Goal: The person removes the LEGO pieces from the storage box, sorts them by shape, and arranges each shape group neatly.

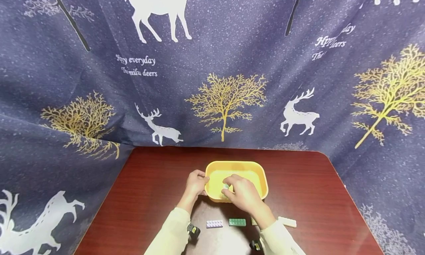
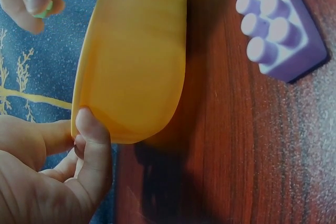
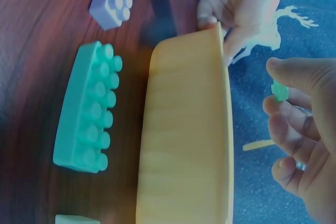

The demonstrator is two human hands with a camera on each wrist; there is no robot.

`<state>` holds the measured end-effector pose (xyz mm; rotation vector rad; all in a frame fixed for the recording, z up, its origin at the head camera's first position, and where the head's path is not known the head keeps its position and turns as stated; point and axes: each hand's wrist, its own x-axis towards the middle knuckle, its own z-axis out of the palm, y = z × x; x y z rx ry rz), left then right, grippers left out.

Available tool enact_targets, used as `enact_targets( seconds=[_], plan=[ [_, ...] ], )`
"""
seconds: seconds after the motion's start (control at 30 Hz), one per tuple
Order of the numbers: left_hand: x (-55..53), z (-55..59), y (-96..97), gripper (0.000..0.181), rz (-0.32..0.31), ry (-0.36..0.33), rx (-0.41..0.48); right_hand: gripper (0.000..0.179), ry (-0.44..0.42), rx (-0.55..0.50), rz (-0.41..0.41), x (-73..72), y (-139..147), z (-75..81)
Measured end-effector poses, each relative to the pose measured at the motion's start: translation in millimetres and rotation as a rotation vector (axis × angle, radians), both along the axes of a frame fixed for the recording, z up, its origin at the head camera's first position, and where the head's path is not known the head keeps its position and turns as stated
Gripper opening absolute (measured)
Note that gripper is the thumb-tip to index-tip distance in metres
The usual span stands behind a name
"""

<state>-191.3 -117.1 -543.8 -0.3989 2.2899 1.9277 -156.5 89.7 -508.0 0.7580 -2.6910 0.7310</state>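
A yellow plastic basin stands on the table. My left hand pinches its left rim between thumb and fingers, seen closely in the left wrist view. Above the basin, my right hand holds a small light green block between thumb and fingers. The fingers hide most of that block, so its full shape cannot be told. On the near side of the basin lie a purple building block and a green building block, both studs up in the head view.
A cream block lies right of my right forearm, and a pale yellow block is partly hidden behind that forearm. The dark red wooden table backs onto a blue cloth printed with deer and trees.
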Motion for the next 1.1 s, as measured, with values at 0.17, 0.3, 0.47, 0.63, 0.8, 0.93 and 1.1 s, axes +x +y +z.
enact_targets(
  seconds=[0.17, 0.3, 0.47, 0.63, 0.8, 0.93, 1.1],
  plan=[
    [1.3, 0.0, 0.9, 0.024, 0.004, -0.001, -0.004, 0.019, 0.048, -0.006, 0.021, 9.4, -0.1, 1.1],
    [1.2, 0.4, 0.9, 0.025, 0.005, 0.0, -0.011, 0.018, 0.053, 0.003, 0.029, 15.2, 0.1, 0.1],
    [0.9, 1.9, 1.3, 0.024, 0.004, -0.006, -0.019, 0.019, 0.048, -0.012, 0.046, 22.9, 0.4, -0.8],
    [0.4, 6.7, 2.0, 0.024, 0.006, -0.003, -0.027, 0.019, 0.055, -0.022, 0.049, 29.1, 0.4, -2.3],
    [-0.7, 8.4, 1.8, 0.026, 0.007, -0.015, -0.025, 0.019, 0.071, -0.008, 0.058, 36.6, 0.5, -3.8],
    [-0.7, 7.0, 1.3, 0.027, 0.009, -0.004, -0.027, 0.018, 0.065, -0.004, 0.063, 43.0, -0.5, -5.8],
    [-0.8, 2.4, 1.1, 0.023, 0.014, -0.004, -0.029, 0.018, 0.037, -0.004, 0.069, 50.8, -3.2, -10.4]
  ],
)
